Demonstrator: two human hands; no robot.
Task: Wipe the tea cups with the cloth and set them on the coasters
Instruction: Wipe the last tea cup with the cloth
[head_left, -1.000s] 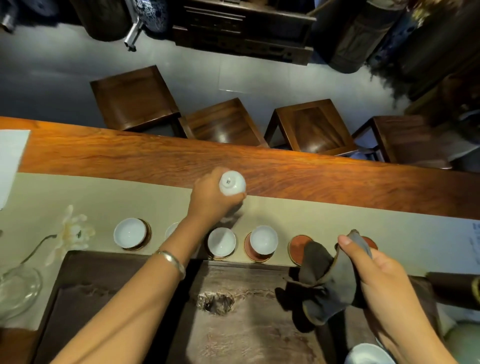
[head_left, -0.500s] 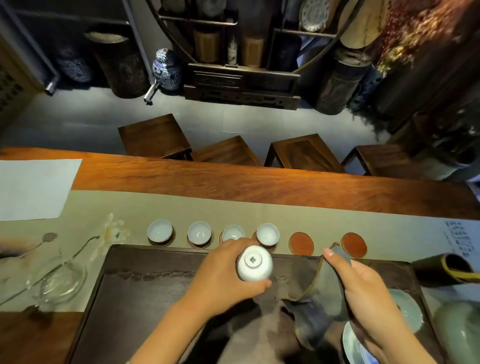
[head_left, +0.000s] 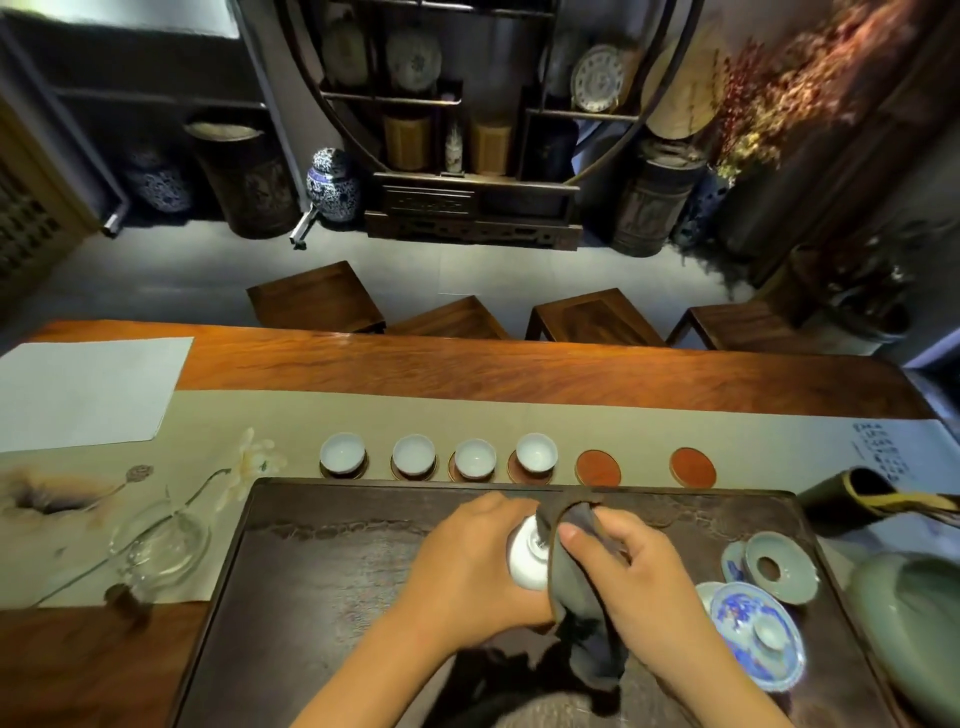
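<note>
Currently the left hand has its fingers curled round a white tea cup, held above the dark tea tray. The cup lies tipped on its side, foot ring toward the right hand and slightly upward; its mouth is hidden by the left palm. The right hand pinches a dark grey cloth between thumb and fingers and presses it against the foot and side of the cup; the rest of the cloth hangs below both hands.

Beyond the far edge of the tray, six coasters stand in a row on the table runner. The four on the left each carry an upright cup; nothing shows inside them. The two on the right are bare: the nearer empty coaster lies ahead and slightly right of the hands, the farther one well to the right. Judged from this, wiping is in progress. Placement will require turning the cup upright and reaching forward. The left hand holds the cup and is positioned to do this.

At the right of the tray stand a blue-patterned lidded bowl and a pale green ring-shaped dish.
</note>
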